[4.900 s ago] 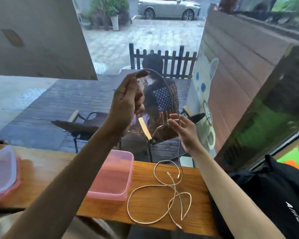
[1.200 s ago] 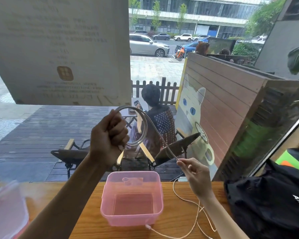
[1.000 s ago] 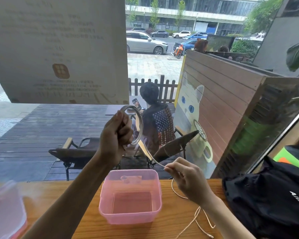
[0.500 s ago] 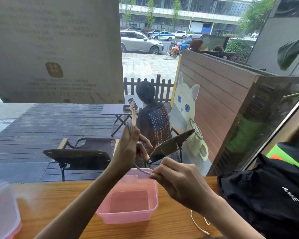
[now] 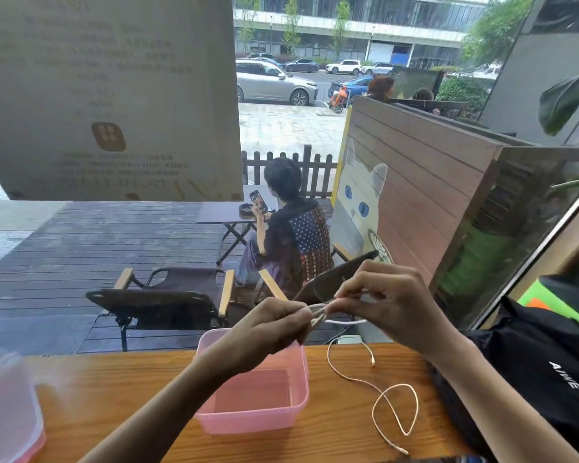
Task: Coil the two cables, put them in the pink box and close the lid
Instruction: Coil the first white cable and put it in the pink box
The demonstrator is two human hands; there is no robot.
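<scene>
My left hand (image 5: 274, 324) and right hand (image 5: 386, 302) both pinched the coiled cable (image 5: 318, 312) just above the pink box (image 5: 251, 385), so I judged it best to hold the loops tight while lowering them inside.

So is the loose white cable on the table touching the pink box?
Apart. The head view shows bare wood between the white cable on the table and the pink box.

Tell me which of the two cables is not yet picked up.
The white cable lying looped on the wooden table, right of the pink box. The other is pinched between both hands.
</scene>
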